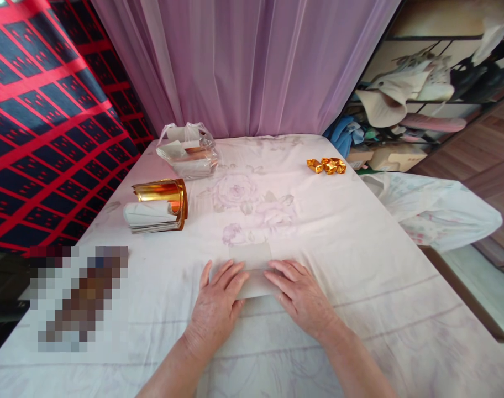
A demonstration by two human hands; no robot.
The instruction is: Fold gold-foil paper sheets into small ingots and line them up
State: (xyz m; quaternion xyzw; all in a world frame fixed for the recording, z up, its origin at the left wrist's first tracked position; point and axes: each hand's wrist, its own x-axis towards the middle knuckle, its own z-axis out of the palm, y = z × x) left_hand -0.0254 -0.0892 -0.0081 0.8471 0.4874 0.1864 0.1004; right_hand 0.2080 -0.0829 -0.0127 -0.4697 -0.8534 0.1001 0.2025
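Note:
A small sheet of pale greyish-white paper [252, 254] lies on the cloth-covered table in front of me, with a fold or crease running across it. My left hand [219, 296] rests over its left side, fingers stretched out and spread, fingertips touching the paper. On the right side my right hand [297, 293] lies in the same way, palm down, its fingers extended onto the paper. Both thumbs are near the paper's close edge. What is under the fingers is hidden.
A curled stack of gold-and-white foil paper [161, 204] stands at the left, before a clear plastic bag [189, 152] of more sheets. Several folded gold pieces [326, 165] sit at the far right. A white bag [442, 210] hangs past the table's right edge. One left-hand patch is pixelated.

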